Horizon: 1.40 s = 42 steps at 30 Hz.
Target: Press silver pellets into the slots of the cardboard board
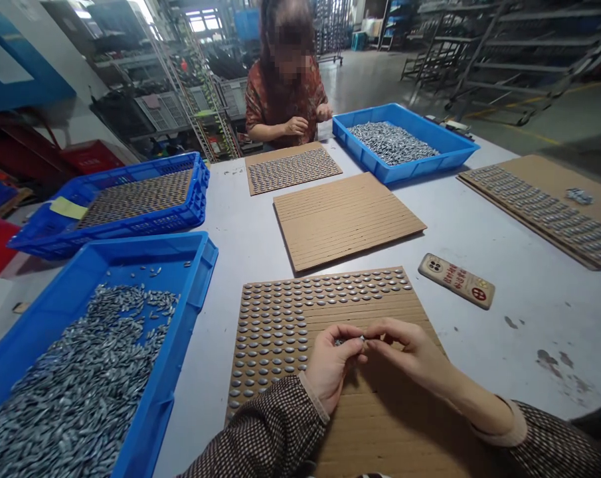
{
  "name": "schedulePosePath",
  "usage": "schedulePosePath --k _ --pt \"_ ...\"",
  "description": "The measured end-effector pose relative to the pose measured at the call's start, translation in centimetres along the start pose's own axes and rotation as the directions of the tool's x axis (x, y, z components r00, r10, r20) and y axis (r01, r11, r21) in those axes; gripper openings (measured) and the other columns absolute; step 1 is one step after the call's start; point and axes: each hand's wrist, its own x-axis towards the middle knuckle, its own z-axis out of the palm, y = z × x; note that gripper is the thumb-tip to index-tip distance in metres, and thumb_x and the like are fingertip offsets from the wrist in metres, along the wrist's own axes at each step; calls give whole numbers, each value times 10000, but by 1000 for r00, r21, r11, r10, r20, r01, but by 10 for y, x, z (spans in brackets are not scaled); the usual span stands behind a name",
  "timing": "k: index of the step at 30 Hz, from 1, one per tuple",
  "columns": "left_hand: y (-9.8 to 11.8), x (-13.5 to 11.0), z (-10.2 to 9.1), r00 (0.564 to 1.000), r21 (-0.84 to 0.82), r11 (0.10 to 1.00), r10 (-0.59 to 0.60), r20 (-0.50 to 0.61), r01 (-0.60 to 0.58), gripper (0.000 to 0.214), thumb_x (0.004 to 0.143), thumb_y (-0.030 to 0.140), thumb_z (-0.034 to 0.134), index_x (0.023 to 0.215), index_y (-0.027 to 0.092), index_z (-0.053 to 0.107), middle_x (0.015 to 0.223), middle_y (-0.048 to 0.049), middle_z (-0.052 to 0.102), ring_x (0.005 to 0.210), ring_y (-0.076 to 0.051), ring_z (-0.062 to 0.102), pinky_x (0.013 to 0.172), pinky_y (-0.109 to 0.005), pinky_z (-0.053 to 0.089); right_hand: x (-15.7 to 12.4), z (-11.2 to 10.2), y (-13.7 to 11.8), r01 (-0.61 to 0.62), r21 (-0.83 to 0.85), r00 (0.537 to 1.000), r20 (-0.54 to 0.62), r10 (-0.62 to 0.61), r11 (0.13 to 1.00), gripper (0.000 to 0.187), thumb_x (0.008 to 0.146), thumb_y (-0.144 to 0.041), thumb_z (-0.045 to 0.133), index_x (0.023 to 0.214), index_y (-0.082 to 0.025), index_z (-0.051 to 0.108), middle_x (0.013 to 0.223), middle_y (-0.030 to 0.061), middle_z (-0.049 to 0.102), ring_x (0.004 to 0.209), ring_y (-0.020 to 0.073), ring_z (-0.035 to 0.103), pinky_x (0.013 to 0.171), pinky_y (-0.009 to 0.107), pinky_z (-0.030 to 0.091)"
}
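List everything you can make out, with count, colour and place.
Metal pieces: uncountable, grey, in trays and on cardboard
Trays: at least three, blue, left and rear
Cardboard sheets: at least five, brown, table and left-rear tray
Phone: one, beige, right of nearest sheet
Paper slip: one, yellow, left-rear tray
Table: one, white, centre
Racks: several, grey, background
Co-worker: one, reddish top, across table
Left hand: one, bare, holding pieces above nearest sheet
Right hand: one, bare, fingertips at left hand's
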Motion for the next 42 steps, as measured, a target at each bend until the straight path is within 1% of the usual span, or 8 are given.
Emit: schedulePosePath --k 5,10,16,26,31,36,40,42 --pt "0 0 6 1000 -19 1000 -9 -27 8 282 625 81 745 867 141 612 850 -39 637 706 -116 635 666 -235 512 -3 -5 19 44 -61 997 -64 -48 997 155 905 -258 510 922 -211 657 860 52 690 795 167 630 697 283 519" --pt "3 -5 4 992 -43 994 -104 -72 101 352 633 -91 584 905 134 578 936 -91 669 883 -161 680 829 -260 521 10 -39 69 46 -430 964 -216 -152 902 123 896 -229 512 928 -205 628 864 54 677 764 171 625 663 289 516" --pt "2 -6 0 989 -17 990 -139 -56 138 164 777 56 624 918 111 561 976 -138 680 851 -176 693 813 -282 547 25 -51 93 81 -566 972 -136 -190 821 196 920 -211 453 899 -203 648 875 62 670 801 183 619 726 302 504" --pt "-1 -4 -1 991 33 991 -131 9 130 278 804 344 669 856 149 478 756 -81 688 608 -122 657 558 -196 514 29 -52 92 64 -690 984 -76 -160 721 243 928 -203 432 888 -214 671 948 70 658 855 187 603 722 277 472" --pt "-3 -1 -2 996 85 993 -86 18 84 360 725 414 734 806 128 531 579 17 585 436 -42 499 406 -134 365 31 -51 93 53 -697 985 -82 -153 715 253 929 -213 422 879 -211 671 912 69 660 825 187 608 718 285 483" --pt "-3 -1 -2 997 18 998 -66 30 66 360 705 348 759 900 103 581 709 -34 643 561 -68 576 522 -168 451 25 -42 76 45 -666 979 -118 -164 745 243 941 -253 418 994 -207 651 1013 94 653 898 203 607 758 314 498" --pt "-3 -1 -3 998 7 998 -63 25 63 365 677 269 782 920 117 556 802 -84 688 649 -112 636 597 -208 495 10 -23 39 6 -315 997 -73 -30 949 197 938 -317 477 985 -207 633 905 56 659 771 158 607 647 264 490" --pt "-4 1 -3 998 31 998 -56 27 55 358 677 280 781 898 120 550 788 -91 693 637 -120 639 587 -214 496 4 -12 21 -39 -150 999 -22 36 988 185 933 -327 499 986 -210 633 869 38 658 735 141 595 586 240 462"
